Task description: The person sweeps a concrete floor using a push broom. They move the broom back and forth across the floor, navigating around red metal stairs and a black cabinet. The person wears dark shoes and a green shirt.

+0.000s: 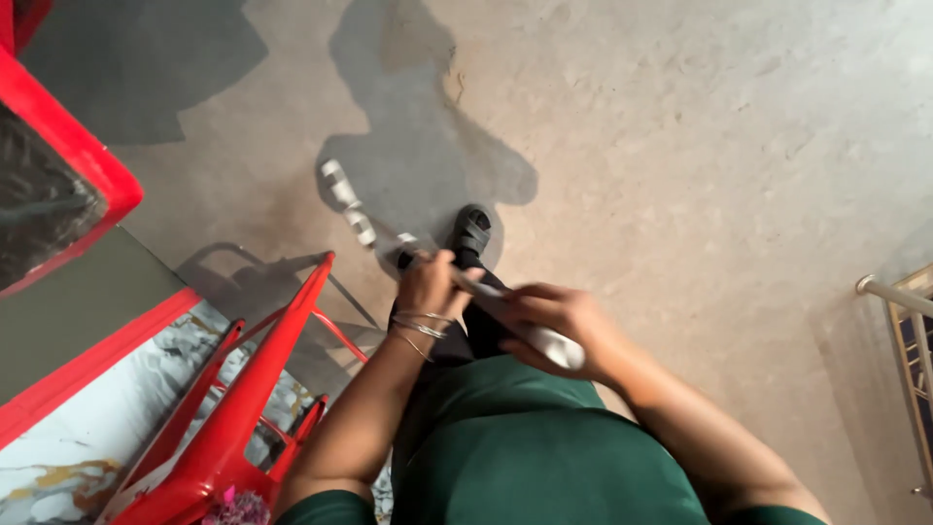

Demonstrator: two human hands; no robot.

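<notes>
White rod-like tool (439,262), blurred, long axis slanting from lower right to upper left over the concrete floor (700,156): right hand (564,326) clenched round near end, left hand (428,282) wrapped round mid-shaft, farther along.

Glossy red metal stool (243,389); rough matt concrete floor (680,146); metallic silver pole (466,282).

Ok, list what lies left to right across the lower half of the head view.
White marbled tabletop with red edge → red metal chair frame → left hand with silver bangles → long white stick-like tool → right hand → pale metal railing.
</notes>
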